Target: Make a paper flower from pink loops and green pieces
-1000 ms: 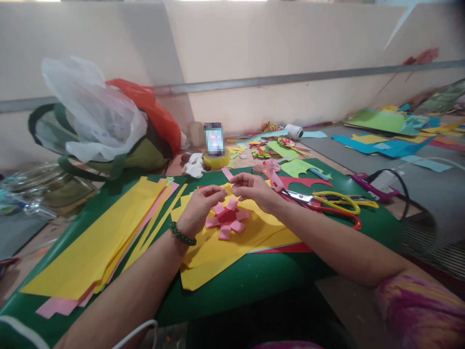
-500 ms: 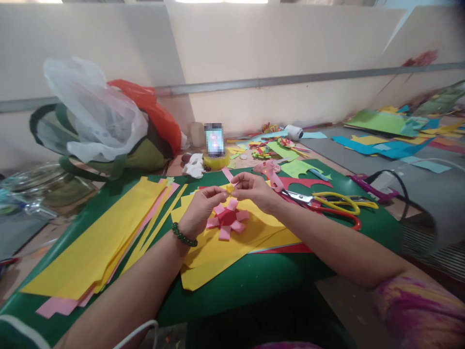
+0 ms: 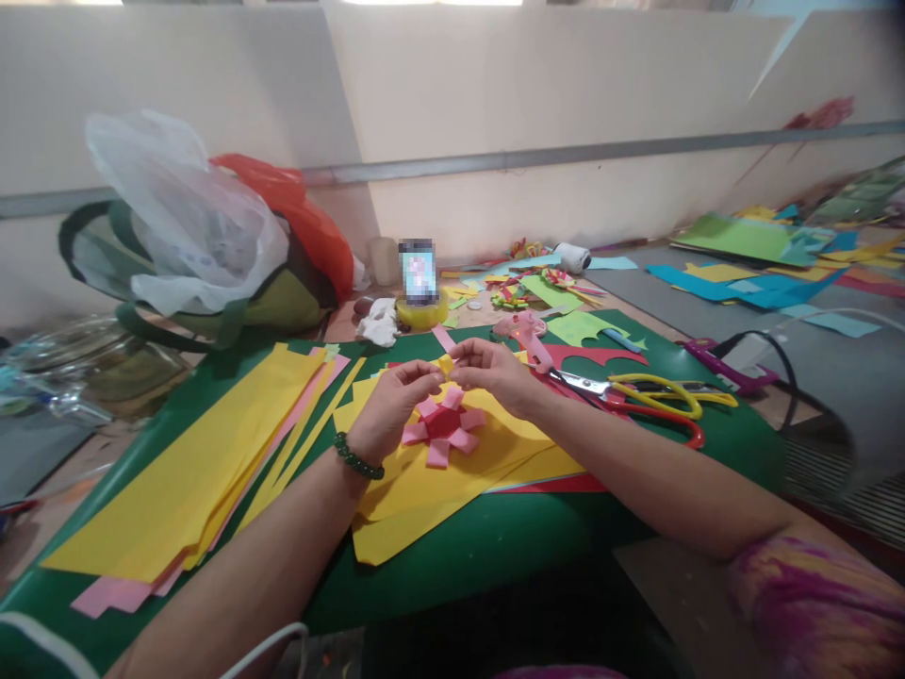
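Between my two hands is a small curled yellow paper strip (image 3: pixel 445 366). My left hand (image 3: pixel 402 396), with a green bead bracelet on its wrist, pinches the strip from the left. My right hand (image 3: pixel 491 377) pinches it from the right, fingers bent over it. Just below lies a paper flower (image 3: pixel 444 426) with a red middle and pink looped petals, flat on yellow paper sheets (image 3: pixel 403 523). A pink glue gun (image 3: pixel 534 349) rests behind my right hand. Scissors with yellow and red handles (image 3: pixel 654 398) lie to its right.
Long yellow sheets (image 3: pixel 176 462) and thin strips cover the left of the green mat (image 3: pixel 452 585). A phone (image 3: pixel 419 272) stands at the back by a tape roll (image 3: pixel 420 316). A bag (image 3: pixel 283 302) sits back left; a purple power strip (image 3: pixel 728 366) is at right.
My right hand's fingers have closed down slightly around the yellow strip. Both hands otherwise stay in nearly the same place, and the flower has not moved.
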Motion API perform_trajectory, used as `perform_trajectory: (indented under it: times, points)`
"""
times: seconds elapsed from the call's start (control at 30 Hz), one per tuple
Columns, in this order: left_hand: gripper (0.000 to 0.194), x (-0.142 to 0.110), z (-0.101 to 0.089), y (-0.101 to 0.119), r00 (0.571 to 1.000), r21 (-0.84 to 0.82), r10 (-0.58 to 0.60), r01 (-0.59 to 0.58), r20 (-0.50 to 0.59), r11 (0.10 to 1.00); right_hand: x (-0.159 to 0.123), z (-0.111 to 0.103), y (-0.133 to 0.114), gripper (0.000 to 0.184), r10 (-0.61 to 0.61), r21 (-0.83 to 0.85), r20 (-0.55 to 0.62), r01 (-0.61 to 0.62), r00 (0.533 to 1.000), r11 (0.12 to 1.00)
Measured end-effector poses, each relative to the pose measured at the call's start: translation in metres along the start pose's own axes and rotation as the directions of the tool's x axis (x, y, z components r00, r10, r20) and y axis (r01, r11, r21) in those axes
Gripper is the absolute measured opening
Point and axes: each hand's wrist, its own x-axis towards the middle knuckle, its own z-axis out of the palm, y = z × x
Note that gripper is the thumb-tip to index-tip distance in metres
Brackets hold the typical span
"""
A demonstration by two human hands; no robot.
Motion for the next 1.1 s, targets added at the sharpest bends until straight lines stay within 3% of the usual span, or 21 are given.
perform_trajectory:
  times: [0.43,0.83,1.1]
  points:
    - [0.021,-0.0004,0.0007,0.0000,1.000,0.006,0.012,-0.012,0.005,1.000,-0.0019,-0.0047,-0.0066,0.037,-0.134,-0.101,0.031,0.136,0.991,0.985]
    - [0.021,0.0001,0.0014,-0.0030,0.999,-0.025,0.028,-0.029,-0.041,0.999,-0.0015,-0.0012,-0.0032,0.038,0.026,0.000,0.000,-0.026,1.000,1.000]
    - [0.022,0.0006,0.0012,-0.0044,0.999,-0.055,0.036,-0.037,-0.010,0.998,-0.0021,-0.0011,-0.0018,0.037,-0.030,-0.041,-0.027,0.029,0.999,0.999]
